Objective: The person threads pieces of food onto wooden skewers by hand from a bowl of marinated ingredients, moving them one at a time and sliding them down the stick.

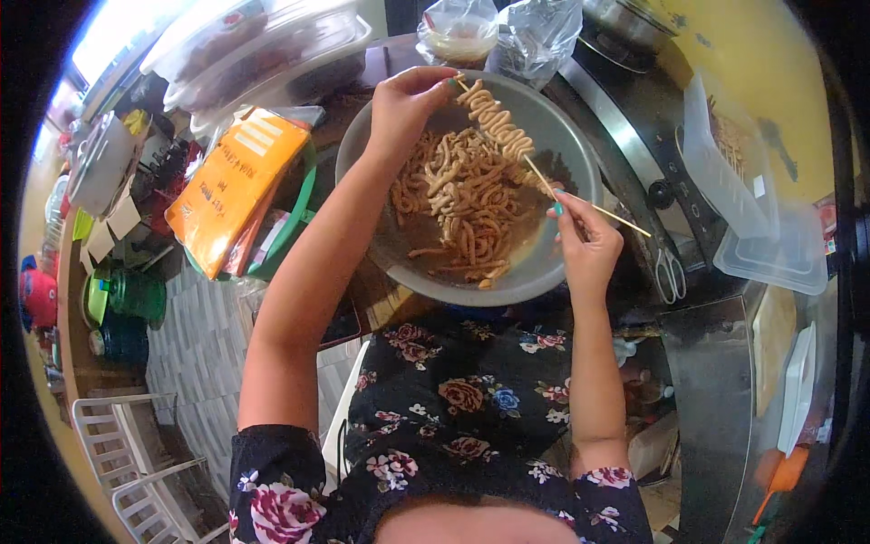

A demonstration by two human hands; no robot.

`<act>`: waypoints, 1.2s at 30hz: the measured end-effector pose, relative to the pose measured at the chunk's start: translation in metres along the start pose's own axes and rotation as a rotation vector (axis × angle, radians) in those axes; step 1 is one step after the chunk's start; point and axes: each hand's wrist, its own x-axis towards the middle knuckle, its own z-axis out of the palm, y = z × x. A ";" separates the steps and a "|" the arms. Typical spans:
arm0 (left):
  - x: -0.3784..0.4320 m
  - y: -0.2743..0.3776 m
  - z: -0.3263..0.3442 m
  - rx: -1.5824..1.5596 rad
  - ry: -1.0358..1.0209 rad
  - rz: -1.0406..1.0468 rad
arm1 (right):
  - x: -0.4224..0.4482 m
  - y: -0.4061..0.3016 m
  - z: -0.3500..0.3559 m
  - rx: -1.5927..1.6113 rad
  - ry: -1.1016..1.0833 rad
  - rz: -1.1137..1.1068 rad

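My left hand (414, 98) pinches the upper end of a thin wooden skewer (598, 212), and my right hand (584, 224) grips the same stick lower down. Folded back and forth along its upper half is a pale strip of what looks like intestine (499, 122). The stick slants over a wide grey metal basin (353, 163). Inside the basin, a heap of similar tan, rope-like strips (469, 197) lies in brown liquid. Part of the right fingers hides the skewer where they hold it.
Left of the basin, an orange envelope (234, 183) bearing writing leans in a green-rimmed container (299, 217). Plastic bags (537, 41) stand behind. To the right are a gas stove (618, 129), scissors (669, 275) and a clear plastic box (731, 163) with skewers. White chairs (143, 462) stand at lower left.
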 end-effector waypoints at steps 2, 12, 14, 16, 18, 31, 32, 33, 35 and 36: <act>0.000 0.000 0.000 0.061 0.015 0.059 | 0.001 0.001 0.000 -0.019 -0.003 -0.013; 0.003 -0.002 -0.003 0.187 0.132 0.112 | -0.001 0.002 0.000 0.029 -0.005 0.041; 0.002 -0.004 -0.002 0.124 0.103 0.090 | -0.002 -0.002 0.000 0.029 -0.007 0.043; 0.001 -0.003 -0.001 0.059 0.073 0.069 | -0.002 -0.002 -0.001 0.028 -0.009 0.044; 0.001 -0.002 0.000 0.056 0.042 0.035 | -0.001 0.003 0.000 0.031 0.000 0.006; -0.004 0.009 0.005 0.185 0.070 0.126 | 0.000 0.001 -0.001 0.008 -0.003 -0.009; -0.005 0.009 0.005 0.218 0.051 0.122 | 0.000 0.000 0.000 0.022 -0.001 -0.006; -0.005 0.009 0.005 0.253 0.035 0.118 | 0.000 0.000 0.001 0.037 0.000 -0.004; -0.004 0.005 0.002 0.249 0.031 0.125 | -0.001 0.000 0.002 0.031 -0.004 0.007; -0.004 0.004 0.003 0.242 0.023 0.134 | -0.001 0.000 0.001 0.022 -0.004 0.018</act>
